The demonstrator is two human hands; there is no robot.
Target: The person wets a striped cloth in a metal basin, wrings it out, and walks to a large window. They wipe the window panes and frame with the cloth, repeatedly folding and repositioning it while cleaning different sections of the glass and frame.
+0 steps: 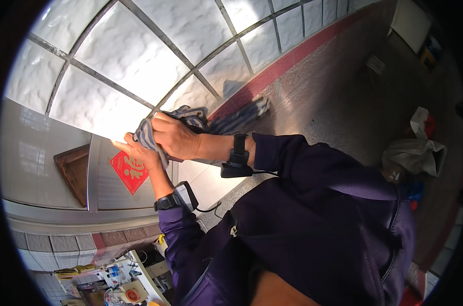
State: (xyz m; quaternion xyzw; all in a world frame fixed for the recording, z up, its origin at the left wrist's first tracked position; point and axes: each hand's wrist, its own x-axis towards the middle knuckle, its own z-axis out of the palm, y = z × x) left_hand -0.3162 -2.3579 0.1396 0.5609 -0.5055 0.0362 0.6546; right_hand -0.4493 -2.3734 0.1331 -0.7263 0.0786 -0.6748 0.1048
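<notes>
A blue, grey and white striped cloth (149, 134) is bunched between my two hands, close to the edge of a white tiled wall (113, 88). My right hand (175, 138) has its fingers curled around the cloth. Below and to the left, my left hand (142, 153) is against the same bunch, its fingertips beside the wall's edge; part of its grip is hidden by cloth. A loose length of the cloth trails rightward past my right wrist, blurred. Each wrist wears a black strap with a small cabled device.
Behind my left hand, a red diamond-shaped paper (130, 172) with gold writing hangs on a door panel (116, 199). A brown wooden frame (74, 174) leans nearby. A cluttered white table (139, 271) stands lower left. A grey bag (411, 155) lies at the right on the dark floor.
</notes>
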